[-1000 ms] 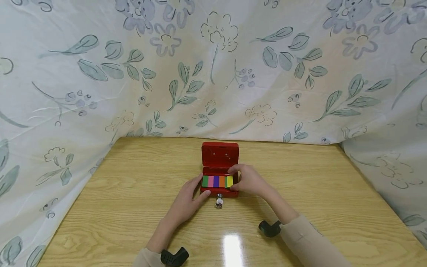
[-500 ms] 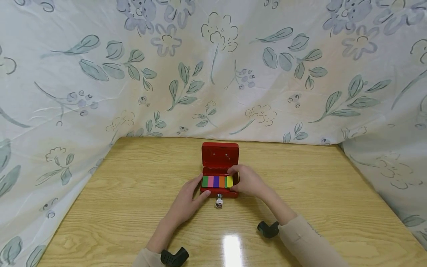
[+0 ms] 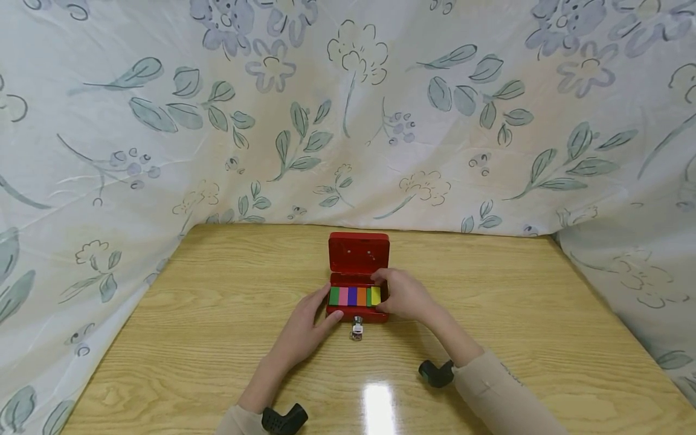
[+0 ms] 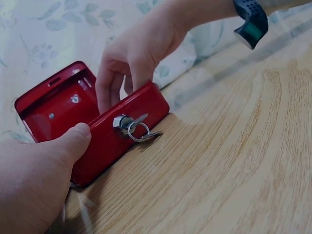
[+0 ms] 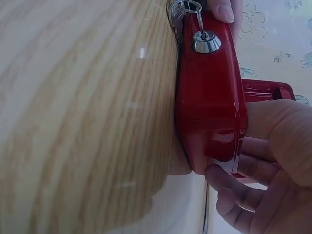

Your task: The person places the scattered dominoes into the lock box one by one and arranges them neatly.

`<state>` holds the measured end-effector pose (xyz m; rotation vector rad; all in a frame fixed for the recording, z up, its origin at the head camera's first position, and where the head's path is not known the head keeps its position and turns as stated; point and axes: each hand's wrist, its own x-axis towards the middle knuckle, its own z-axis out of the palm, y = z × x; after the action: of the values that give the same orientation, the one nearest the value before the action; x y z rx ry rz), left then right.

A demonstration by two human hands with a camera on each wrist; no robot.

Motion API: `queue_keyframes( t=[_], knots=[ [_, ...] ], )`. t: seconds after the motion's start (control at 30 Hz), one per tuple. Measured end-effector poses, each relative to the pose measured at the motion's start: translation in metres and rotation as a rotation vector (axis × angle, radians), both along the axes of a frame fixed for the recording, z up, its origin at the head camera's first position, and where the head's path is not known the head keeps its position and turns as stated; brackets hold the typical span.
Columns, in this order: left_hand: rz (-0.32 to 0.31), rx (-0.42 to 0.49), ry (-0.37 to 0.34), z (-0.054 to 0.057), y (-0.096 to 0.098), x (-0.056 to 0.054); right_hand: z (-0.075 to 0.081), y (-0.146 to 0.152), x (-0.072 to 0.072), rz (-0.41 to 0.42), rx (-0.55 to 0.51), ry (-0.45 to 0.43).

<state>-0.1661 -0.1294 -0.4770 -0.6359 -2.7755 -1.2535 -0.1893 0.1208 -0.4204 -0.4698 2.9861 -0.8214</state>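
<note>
A small red cash box (image 3: 370,316) stands on the table with its lid (image 3: 359,251) raised at the back. Inside lies a row of coloured blocks, from a green block (image 3: 334,296) at the left to a yellow block (image 3: 376,295) at the right. My left hand (image 3: 304,325) holds the box's left end, thumb on the front rim. My right hand (image 3: 406,295) reaches in at the right end, thumb and forefinger pinching the yellow block; its other fingers curl by the end wall in the right wrist view. Keys on a ring (image 4: 140,130) hang from the front lock.
The box rests near the middle of a wood-grain table (image 3: 244,260). A flowered cloth (image 3: 348,121) hangs behind the table and along both sides. Black wrist devices (image 3: 285,418) sit at both sleeves. A bright reflection shows on the near tabletop.
My right forearm has shifted slightly left, and its fingertips move only a little at the yellow block. The left hand and the box stay in place.
</note>
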Motion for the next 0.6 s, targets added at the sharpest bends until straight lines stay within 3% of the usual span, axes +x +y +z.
queue_keyframes(
  t=[0.6],
  knots=[
    [-0.008, 0.003, -0.009, 0.0038, -0.0014, -0.0015, 0.0032, -0.0015, 0.0005, -0.002, -0.015, -0.001]
  ],
)
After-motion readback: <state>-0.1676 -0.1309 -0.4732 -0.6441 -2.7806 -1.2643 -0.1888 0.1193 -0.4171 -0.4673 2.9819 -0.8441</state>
